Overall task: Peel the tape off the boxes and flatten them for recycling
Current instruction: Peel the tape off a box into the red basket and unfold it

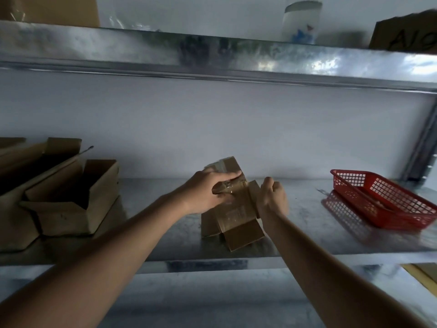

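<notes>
I see the left hand (pixel 204 191) gripping the taped, half-opened box (pixel 233 204), the right hand (pixel 272 197) curled beside it, grip unclear, on the metal shelf (pixel 307 233).

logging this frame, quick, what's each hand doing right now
Left hand: grips the top of the small cardboard box.
Right hand: fingers curled at the box's right flap; whether it pinches tape or flap cannot be told.
</notes>
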`<action>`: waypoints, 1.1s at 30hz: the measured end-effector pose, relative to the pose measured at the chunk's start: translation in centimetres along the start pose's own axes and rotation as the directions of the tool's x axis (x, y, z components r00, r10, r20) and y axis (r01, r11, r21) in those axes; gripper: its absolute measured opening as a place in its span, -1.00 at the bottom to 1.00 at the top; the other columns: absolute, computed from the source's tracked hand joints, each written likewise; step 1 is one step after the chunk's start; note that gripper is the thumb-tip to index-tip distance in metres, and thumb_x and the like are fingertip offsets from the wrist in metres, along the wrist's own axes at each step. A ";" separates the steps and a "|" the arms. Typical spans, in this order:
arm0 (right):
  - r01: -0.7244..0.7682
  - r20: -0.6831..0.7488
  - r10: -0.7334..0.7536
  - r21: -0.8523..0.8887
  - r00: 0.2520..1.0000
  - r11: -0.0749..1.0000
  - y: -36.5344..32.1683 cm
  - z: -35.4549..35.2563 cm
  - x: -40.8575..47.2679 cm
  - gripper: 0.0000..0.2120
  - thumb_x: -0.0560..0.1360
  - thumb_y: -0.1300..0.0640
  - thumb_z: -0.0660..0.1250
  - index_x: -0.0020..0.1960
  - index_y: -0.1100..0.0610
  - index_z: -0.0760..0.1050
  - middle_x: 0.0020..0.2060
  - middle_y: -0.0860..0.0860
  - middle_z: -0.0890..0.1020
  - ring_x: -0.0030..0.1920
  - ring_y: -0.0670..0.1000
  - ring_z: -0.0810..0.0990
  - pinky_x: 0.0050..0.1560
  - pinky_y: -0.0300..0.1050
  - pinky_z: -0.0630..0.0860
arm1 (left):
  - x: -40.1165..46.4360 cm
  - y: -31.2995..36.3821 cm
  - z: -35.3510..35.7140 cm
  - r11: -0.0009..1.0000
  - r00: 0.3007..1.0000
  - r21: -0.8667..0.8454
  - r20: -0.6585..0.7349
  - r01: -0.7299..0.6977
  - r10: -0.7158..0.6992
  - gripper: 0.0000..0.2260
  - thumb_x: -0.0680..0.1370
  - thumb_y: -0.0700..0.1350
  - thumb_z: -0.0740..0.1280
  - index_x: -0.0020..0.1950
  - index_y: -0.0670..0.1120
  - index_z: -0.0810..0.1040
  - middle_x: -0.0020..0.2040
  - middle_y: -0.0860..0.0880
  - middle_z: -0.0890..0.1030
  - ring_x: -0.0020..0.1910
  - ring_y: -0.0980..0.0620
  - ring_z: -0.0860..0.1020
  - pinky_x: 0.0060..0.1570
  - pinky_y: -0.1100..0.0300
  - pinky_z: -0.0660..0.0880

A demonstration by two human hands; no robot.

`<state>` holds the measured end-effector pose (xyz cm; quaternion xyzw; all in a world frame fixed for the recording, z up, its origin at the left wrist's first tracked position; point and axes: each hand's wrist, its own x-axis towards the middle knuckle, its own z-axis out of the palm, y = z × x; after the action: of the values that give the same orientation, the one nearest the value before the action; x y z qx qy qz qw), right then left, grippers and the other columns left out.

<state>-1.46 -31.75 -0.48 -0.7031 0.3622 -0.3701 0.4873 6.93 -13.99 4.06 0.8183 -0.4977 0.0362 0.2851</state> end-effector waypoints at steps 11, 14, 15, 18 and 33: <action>0.006 0.146 0.046 -0.338 0.988 0.941 1.7 -1.5 0.7 -0.59 0.65 -0.06 0.01 0.04 0.16 0.54 -0.04 0.15 0.60 -0.02 0.16 0.54 -0.03 0.00 0.42 | 1.2 1.5 1.9 0.986 0.999 0.169 0.054 -0.007 -0.002 -0.30 0.50 0.14 0.53 0.59 0.09 0.36 0.59 -0.07 0.35 0.57 -0.05 0.32 0.54 0.00 0.28; 0.141 0.155 -0.105 -0.245 0.982 0.959 1.9 -2.0 0.9 -0.66 0.66 0.01 0.07 -0.10 0.10 0.54 -0.17 0.05 0.61 -0.09 0.12 0.57 -0.16 -0.02 0.46 | 1.7 1.5 2.0 0.982 0.998 0.185 0.056 -0.025 0.015 -0.29 0.49 0.18 0.51 0.59 0.07 0.37 0.59 -0.01 0.36 0.61 -0.05 0.23 0.56 -0.01 0.24; 0.178 0.164 -0.150 -0.174 0.975 0.969 1.8 -2.1 0.9 -0.66 0.66 0.02 0.08 -0.12 0.07 0.56 -0.19 0.02 0.64 -0.10 0.11 0.61 -0.16 -0.01 0.53 | 1.8 1.3 2.0 0.981 0.998 0.193 0.063 -0.030 0.018 -0.28 0.49 0.20 0.50 0.59 0.07 0.37 0.59 0.00 0.36 0.64 -0.06 0.15 0.58 -0.03 0.20; 0.286 0.193 -0.283 0.016 0.939 0.958 1.8 -2.7 0.6 -0.65 0.68 0.01 0.12 -0.02 0.05 0.66 -0.15 0.03 0.72 -0.09 0.13 0.70 -0.04 0.24 0.65 | 2.0 0.8 2.0 0.979 0.996 0.193 0.079 -0.062 0.048 -0.30 0.48 0.22 0.51 0.57 0.06 0.40 0.59 0.03 0.36 0.66 -0.03 0.04 0.59 -0.04 0.12; 0.598 0.269 -0.593 0.073 0.759 0.798 3.3 -7.0 -0.4 -0.76 0.47 0.29 0.53 0.13 0.13 0.72 -0.14 -0.09 0.76 -0.20 -0.13 0.75 -0.14 -0.09 0.72 | 5.7 2.5 0.5 0.973 0.988 0.213 0.144 -0.089 0.058 -0.87 0.67 0.02 0.32 -0.05 0.02 0.55 -0.02 0.06 0.56 -0.01 0.04 0.55 0.12 -0.07 0.53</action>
<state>-8.28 -35.21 -1.95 -0.8306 0.0512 -0.3998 0.3843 7.61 -19.60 6.63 0.8262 -0.5391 0.0449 0.1569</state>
